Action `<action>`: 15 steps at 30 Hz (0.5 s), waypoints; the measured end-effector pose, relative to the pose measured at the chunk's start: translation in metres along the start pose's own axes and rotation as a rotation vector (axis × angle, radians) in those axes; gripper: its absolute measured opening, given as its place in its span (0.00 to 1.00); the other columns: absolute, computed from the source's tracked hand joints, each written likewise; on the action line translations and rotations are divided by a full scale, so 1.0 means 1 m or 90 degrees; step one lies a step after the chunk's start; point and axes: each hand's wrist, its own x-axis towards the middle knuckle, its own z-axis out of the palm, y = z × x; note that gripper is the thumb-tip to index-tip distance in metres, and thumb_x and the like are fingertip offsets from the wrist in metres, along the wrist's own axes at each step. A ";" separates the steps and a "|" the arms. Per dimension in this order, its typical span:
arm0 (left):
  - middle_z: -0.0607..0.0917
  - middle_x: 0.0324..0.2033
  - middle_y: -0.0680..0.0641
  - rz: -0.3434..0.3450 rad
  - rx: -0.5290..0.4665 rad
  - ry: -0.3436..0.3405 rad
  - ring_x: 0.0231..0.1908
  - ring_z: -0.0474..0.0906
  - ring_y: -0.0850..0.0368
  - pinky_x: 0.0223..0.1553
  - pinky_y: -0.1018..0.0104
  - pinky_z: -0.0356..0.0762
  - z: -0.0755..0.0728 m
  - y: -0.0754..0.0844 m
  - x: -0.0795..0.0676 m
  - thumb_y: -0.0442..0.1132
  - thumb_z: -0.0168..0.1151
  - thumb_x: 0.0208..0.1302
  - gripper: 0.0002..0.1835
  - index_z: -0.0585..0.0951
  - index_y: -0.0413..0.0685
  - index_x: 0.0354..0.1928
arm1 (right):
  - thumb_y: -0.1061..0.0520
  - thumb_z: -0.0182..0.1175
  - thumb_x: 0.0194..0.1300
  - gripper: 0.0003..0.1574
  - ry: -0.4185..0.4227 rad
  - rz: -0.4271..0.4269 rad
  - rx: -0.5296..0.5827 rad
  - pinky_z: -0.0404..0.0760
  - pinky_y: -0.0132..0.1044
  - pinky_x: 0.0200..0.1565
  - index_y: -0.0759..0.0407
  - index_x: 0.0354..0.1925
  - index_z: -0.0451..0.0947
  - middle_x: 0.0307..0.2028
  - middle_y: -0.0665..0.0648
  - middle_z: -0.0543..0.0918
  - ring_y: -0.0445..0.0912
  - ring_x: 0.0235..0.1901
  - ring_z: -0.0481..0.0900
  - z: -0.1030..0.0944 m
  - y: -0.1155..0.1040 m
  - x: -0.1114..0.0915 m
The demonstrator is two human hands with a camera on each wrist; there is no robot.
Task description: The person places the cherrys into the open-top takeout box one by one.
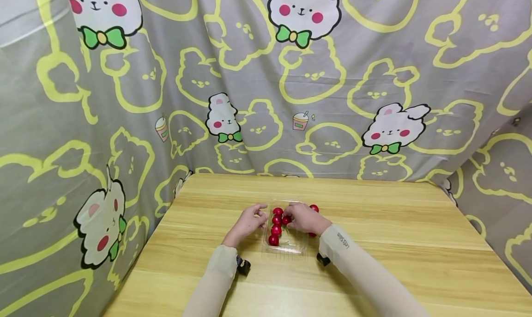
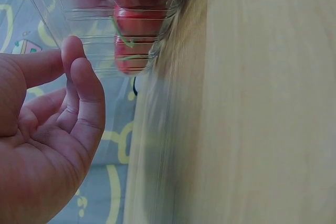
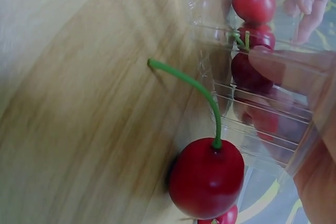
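A clear plastic box (image 1: 287, 250) stands on the table with several red cherries (image 1: 276, 230) in a row along its left side. My right hand (image 1: 305, 217) reaches into it and pinches a dark red cherry (image 3: 249, 72), with the thumb on its near side; the other fingers show only through the plastic. Beside the box's left wall is my left hand (image 1: 250, 221), its fingers loosely bent. In the left wrist view its fingertips (image 2: 73, 51) are at the box's edge; whether they touch it is hard to tell.
Right of the box, a cherry with a long green stem (image 3: 207, 179) lies on the wooden table (image 1: 395, 243), and another cherry (image 1: 314, 208) lies farther back. A patterned grey curtain (image 1: 257, 83) hangs behind the table and along its sides.
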 end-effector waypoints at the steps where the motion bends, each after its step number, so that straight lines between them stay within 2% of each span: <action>1: 0.78 0.30 0.44 0.001 -0.001 0.000 0.24 0.78 0.56 0.32 0.53 0.82 0.000 0.000 0.000 0.29 0.57 0.66 0.23 0.69 0.31 0.62 | 0.60 0.71 0.53 0.16 0.000 0.001 0.001 0.79 0.33 0.35 0.59 0.42 0.82 0.34 0.50 0.77 0.42 0.32 0.77 0.000 0.000 0.000; 6: 0.78 0.29 0.45 0.003 -0.001 -0.001 0.23 0.78 0.57 0.31 0.57 0.82 0.000 -0.002 0.000 0.29 0.57 0.65 0.23 0.68 0.30 0.62 | 0.61 0.71 0.52 0.16 0.002 -0.003 0.008 0.79 0.33 0.35 0.59 0.42 0.82 0.34 0.50 0.77 0.43 0.33 0.77 -0.001 -0.001 0.000; 11: 0.77 0.29 0.45 -0.005 -0.003 0.001 0.24 0.78 0.57 0.32 0.55 0.82 0.000 -0.001 0.001 0.29 0.56 0.66 0.23 0.69 0.32 0.62 | 0.61 0.71 0.52 0.16 0.002 -0.012 0.012 0.79 0.33 0.36 0.59 0.41 0.82 0.34 0.51 0.77 0.43 0.33 0.78 -0.001 0.000 0.000; 13: 0.78 0.30 0.42 -0.005 -0.002 -0.001 0.25 0.79 0.50 0.34 0.51 0.82 0.000 0.008 -0.004 0.28 0.55 0.66 0.23 0.68 0.30 0.62 | 0.61 0.71 0.53 0.15 0.001 -0.017 0.015 0.80 0.33 0.36 0.59 0.41 0.82 0.34 0.51 0.77 0.43 0.33 0.78 -0.001 0.001 0.000; 15: 0.78 0.31 0.39 -0.004 -0.005 -0.004 0.27 0.79 0.43 0.36 0.48 0.81 0.000 0.009 -0.005 0.27 0.55 0.66 0.23 0.67 0.29 0.62 | 0.61 0.71 0.53 0.15 0.001 -0.020 0.015 0.79 0.33 0.36 0.59 0.41 0.82 0.34 0.51 0.78 0.43 0.33 0.78 -0.001 0.002 0.001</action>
